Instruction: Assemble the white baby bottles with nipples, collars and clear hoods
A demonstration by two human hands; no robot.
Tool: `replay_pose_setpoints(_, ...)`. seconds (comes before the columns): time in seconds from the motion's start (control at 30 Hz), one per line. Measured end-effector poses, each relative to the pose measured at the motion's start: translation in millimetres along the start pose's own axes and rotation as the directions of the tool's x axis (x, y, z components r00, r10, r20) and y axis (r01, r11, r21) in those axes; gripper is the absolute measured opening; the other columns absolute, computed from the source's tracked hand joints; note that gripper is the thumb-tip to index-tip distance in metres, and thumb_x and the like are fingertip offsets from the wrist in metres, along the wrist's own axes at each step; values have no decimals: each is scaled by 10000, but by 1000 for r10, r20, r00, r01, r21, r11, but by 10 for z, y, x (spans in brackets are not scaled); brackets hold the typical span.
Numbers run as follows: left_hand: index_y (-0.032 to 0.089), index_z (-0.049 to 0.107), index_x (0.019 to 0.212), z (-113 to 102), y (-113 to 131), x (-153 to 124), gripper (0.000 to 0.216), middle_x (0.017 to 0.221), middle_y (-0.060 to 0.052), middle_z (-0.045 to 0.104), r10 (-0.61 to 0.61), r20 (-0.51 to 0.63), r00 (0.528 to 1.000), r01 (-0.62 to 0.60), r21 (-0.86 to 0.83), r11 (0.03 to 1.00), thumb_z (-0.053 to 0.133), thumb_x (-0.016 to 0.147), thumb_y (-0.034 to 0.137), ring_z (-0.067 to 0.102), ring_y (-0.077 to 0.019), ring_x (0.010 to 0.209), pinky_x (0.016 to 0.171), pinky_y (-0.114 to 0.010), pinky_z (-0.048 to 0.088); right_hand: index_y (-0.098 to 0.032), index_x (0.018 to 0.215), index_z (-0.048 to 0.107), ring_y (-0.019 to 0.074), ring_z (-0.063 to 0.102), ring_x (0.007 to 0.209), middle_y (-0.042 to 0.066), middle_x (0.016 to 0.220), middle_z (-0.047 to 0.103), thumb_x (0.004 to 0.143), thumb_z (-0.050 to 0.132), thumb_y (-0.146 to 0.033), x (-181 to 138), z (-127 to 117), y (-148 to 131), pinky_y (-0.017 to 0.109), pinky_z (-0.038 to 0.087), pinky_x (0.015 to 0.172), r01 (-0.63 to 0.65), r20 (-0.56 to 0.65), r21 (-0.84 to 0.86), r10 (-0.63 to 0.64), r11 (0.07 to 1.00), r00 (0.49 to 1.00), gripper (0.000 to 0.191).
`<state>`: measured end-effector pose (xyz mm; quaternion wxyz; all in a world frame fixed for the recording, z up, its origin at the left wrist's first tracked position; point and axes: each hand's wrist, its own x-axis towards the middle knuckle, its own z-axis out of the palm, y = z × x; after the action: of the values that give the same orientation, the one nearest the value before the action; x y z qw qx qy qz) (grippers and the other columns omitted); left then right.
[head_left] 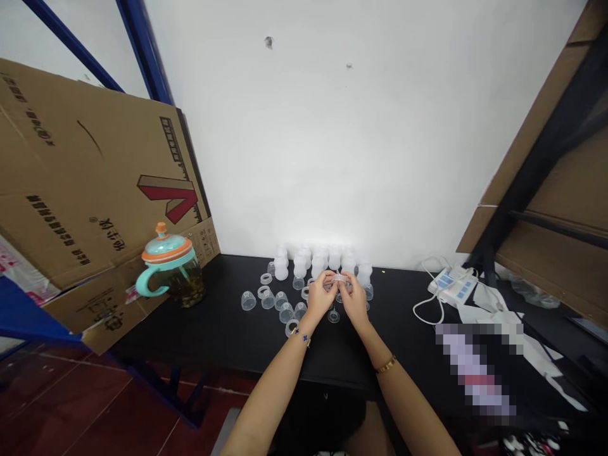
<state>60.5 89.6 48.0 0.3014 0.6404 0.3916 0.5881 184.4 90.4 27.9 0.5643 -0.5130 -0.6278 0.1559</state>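
Note:
My left hand (322,292) and my right hand (353,297) meet above the black table, fingers closed on a whitish bottle collar ring (339,277). A thin clear tip, perhaps a nipple, shows at the ring; the fingers hide the rest. Just below the hands lies a clear, nipple-like piece (334,315). Clear dome caps (248,301) and loose collar rings (266,278) are scattered to the left, and more clear pieces sit partly hidden behind my right hand. Several white baby bottles (281,267) stand in rows behind the hands, against the wall.
A teal-lidded glass pitcher (187,282) of dark liquid stands at the table's left, beside a large cardboard box (95,190). On the right are a white power strip (453,285) with cables, and white paper scraps (489,297). A pixelated patch covers something nearer me.

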Motion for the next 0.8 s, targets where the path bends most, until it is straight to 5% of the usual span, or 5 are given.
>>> replay_pose_setpoints(0.6,197,618,1001,1,-32,-3,173,916,-78,773,1,-23,1000,-1,2,1000,644,872,309,750,-205,869,716,-291,582,-187,1139,586,151,587,498,120,1064,721,878,555,-539,-3,4,-25,289,472,473,-102,-2,187,104,977,995,440)
replay_pose_setpoints(0.8,204,620,1029,0,-94,8,183,910,-63,767,12,-13,1000,-11,60,998,616,888,321,743,-196,866,703,-278,568,-187,1039,660,181,586,487,47,776,717,890,522,-562,3,-10,-34,293,448,483,-75,40,113,71,991,997,427)
